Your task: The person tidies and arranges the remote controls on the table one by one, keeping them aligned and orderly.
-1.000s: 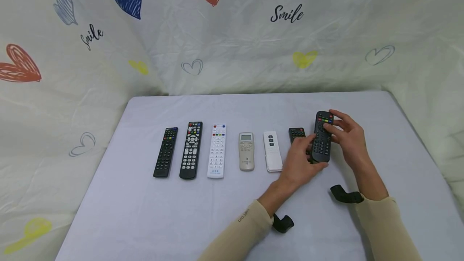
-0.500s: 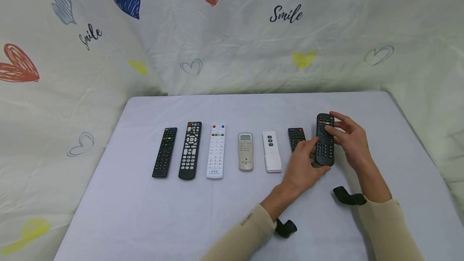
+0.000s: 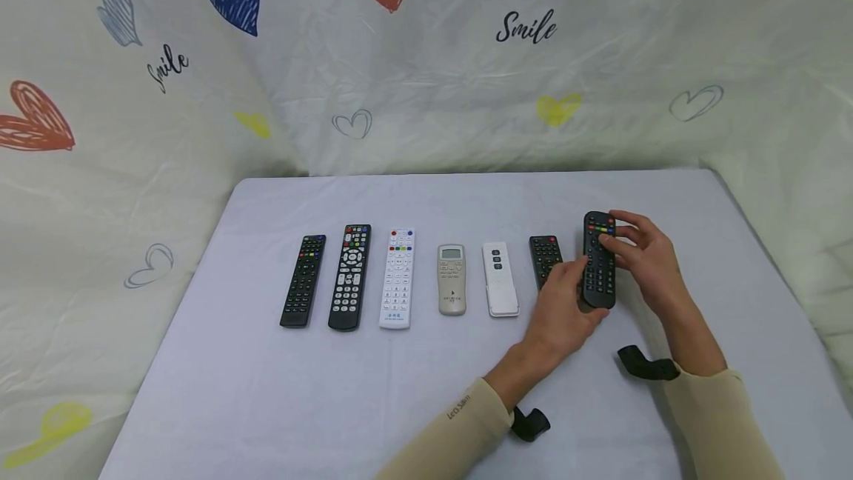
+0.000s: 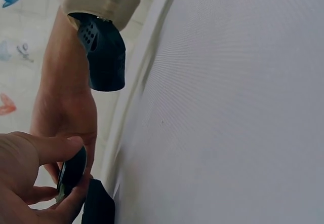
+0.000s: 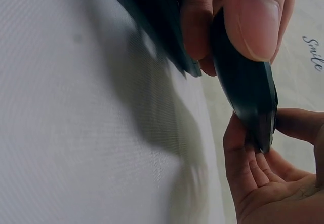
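Observation:
Both hands hold one black remote control (image 3: 598,269), its button face toward me. My left hand (image 3: 558,311) pinches the near end between thumb and fingers. At the upper right edge, my right hand (image 3: 649,261) grips it, thumb over the buttons. The left wrist view shows the remote's end (image 4: 75,167) between the left thumb and fingers. In the right wrist view the remote (image 5: 245,82) is clear of the cloth, the left thumb (image 5: 258,24) above and the right hand (image 5: 281,186) below. Another black remote (image 3: 546,252) lies on the table, partly hidden behind the left hand.
Left of the hands, a row of remotes lies on the white-clothed table (image 3: 333,391): a white one (image 3: 501,280), a beige one with a small screen (image 3: 452,284), a long white one (image 3: 397,280) and two black ones (image 3: 349,280). Heart-printed cloth hangs behind.
Both hands, with the remote between them, have shifted slightly toward the person and to the right. The grip looks the same, and the remotes on the table stay put.

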Demonstrator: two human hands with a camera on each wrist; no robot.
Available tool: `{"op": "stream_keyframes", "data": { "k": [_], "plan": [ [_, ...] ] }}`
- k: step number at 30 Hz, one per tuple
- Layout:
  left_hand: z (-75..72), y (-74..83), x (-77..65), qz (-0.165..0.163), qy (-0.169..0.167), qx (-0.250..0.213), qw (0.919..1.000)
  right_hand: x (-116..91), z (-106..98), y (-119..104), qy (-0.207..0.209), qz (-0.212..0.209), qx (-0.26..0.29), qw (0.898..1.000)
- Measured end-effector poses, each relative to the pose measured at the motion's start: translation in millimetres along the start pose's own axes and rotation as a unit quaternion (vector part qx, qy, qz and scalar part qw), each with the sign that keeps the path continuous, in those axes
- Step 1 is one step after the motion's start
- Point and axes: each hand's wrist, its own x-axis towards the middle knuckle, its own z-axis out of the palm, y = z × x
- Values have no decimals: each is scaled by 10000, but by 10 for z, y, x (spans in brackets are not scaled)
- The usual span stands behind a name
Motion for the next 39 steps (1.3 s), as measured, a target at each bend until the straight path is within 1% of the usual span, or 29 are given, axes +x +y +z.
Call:
{"op": "stream_keyframes", "data": {
  "k": [3, 9, 15, 22, 26, 30, 35, 39],
  "plan": [
    [9, 15, -3, 16, 27, 178, 9998, -8, -8, -4, -37, -79, -11, 10000],
    [23, 56, -2, -8, 72, 702, 9975, -13, -10, -9, -108, -129, -125, 9998],
    [11, 108, -15, -161, -93, 746, 9970, -14, -23, -3, -165, -171, -336, 9992],
    [33, 136, -2, -89, -156, 961, 9952, -11, -65, 22, -310, -118, -581, 9978],
    [61, 131, 11, -124, -270, 968, 9949, -6, -66, 39, -463, -105, -825, 9955],
    [82, 140, 33, -255, -459, 1017, 9934, -6, -56, 78, -482, -89, -1097, 9927],
    [90, 179, 69, -306, -615, 1240, 9899, -9, -60, 110, -402, -61, -1011, 9940],
    [92, 214, 77, -290, -755, 1562, 9844, -10, -63, 102, -414, -53, -1102, 9930]
  ]
}}
